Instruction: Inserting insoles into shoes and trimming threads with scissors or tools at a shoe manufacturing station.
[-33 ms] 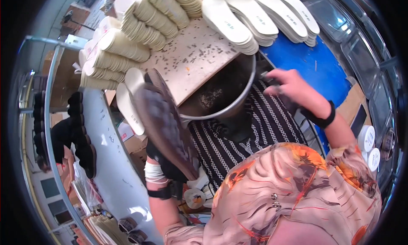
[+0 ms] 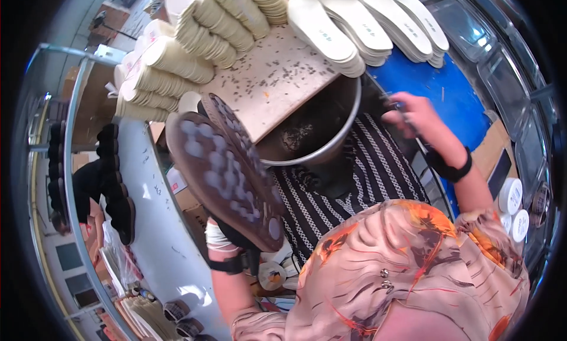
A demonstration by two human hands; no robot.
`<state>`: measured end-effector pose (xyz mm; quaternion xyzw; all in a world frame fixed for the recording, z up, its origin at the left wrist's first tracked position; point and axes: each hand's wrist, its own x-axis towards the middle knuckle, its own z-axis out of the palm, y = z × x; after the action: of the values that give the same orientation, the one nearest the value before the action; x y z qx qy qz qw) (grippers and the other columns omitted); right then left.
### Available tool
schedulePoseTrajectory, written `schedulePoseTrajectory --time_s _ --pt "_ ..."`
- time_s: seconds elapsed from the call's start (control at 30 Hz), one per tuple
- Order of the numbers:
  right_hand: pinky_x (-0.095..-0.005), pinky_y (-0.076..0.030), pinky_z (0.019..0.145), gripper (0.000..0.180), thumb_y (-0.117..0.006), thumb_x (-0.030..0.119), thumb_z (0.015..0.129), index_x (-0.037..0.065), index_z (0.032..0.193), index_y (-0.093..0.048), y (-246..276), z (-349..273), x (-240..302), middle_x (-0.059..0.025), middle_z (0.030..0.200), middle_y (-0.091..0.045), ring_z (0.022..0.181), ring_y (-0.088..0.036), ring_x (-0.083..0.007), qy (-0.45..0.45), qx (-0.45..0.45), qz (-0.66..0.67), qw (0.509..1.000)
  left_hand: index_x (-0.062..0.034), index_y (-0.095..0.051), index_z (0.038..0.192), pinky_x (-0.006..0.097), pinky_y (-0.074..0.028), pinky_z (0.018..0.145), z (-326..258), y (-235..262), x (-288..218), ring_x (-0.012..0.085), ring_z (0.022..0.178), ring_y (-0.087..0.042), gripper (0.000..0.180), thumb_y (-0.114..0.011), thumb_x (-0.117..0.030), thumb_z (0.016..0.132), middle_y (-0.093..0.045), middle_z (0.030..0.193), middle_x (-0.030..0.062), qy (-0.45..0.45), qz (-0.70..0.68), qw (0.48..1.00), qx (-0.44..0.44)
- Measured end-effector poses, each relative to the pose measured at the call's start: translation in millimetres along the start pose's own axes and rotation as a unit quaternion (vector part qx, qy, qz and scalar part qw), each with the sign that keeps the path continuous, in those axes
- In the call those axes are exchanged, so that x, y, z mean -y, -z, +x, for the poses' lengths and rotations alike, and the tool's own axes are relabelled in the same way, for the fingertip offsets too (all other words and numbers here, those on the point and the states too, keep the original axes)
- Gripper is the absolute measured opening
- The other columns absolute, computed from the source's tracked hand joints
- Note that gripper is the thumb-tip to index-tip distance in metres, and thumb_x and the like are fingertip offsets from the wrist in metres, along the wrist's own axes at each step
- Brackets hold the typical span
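A pair of shoes (image 2: 221, 175) is held up before me, soles toward me. The soles are dark brown with pale rounded studs, and the dark uppers are mostly hidden. My left arm (image 2: 227, 273), with a white wrap and a black band at the wrist, reaches up behind the shoes. The shoes cover that hand's fingers, but it carries the pair. My right hand (image 2: 416, 115) is closed around a small metal tool (image 2: 398, 106), too blurred to name exactly. It is right of the metal bucket (image 2: 336, 146), apart from the shoes.
White insoles (image 2: 331, 36) lie stacked along the bench's far edge, with cream stacks (image 2: 177, 60) at left. Dark scraps litter the pale board (image 2: 260, 75) reaching over the bucket. A blue surface (image 2: 455, 98) lies at right. Black shoes (image 2: 118, 187) line the left rack.
The shoes have turned so that their studded soles show more broadly. My right hand has shifted slightly right with the small tool, and the whole view has moved a little.
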<state>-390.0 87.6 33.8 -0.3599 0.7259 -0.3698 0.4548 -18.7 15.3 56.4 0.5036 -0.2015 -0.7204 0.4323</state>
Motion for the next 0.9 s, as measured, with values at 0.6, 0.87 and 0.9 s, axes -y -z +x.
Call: schedulePoseTrajectory --time_s 0.6,0.87,0.9 --pt "-0.0325 -0.049 0.065 0.053 -0.065 0.035 0.072 0.005 0.114 -0.053 2 3 12 -0.0143 0.083 -0.064 0.071 -0.062 -0.0233 0.070 0.062 -0.186 0.978 0.0019 -0.060 0.100 0.033 -0.049 0.074 54 -12 53 0.0270 0.079 -0.062 0.022 -0.048 -0.001 0.083 -0.064 0.086 0.0099 -0.091 0.162 0.978 0.092" --pt "-0.0390 -0.041 0.089 0.062 -0.063 0.035 0.074 0.001 0.123 -0.042 -90 56 -17 -0.0229 0.111 -0.053 0.103 -0.052 -0.0347 0.283 0.143 -0.156 0.935 -0.0027 -0.045 0.101 0.050 -0.047 0.059 37 -116 48 0.0426 0.068 -0.058 0.038 -0.057 -0.031 0.079 -0.059 0.075 0.0245 -0.273 0.728 0.626 0.064" --pt "-0.0370 -0.044 0.086 0.060 -0.064 0.033 0.074 0.003 0.122 -0.044 -90 50 -8 -0.0208 0.107 -0.056 0.099 -0.055 -0.0321 0.224 0.191 -0.078 0.952 -0.0031 -0.042 0.112 0.048 -0.047 0.062 11 -113 40 0.0420 0.074 -0.058 0.051 -0.059 -0.035 0.077 -0.059 0.078 0.0255 -0.204 0.745 0.632 0.071"
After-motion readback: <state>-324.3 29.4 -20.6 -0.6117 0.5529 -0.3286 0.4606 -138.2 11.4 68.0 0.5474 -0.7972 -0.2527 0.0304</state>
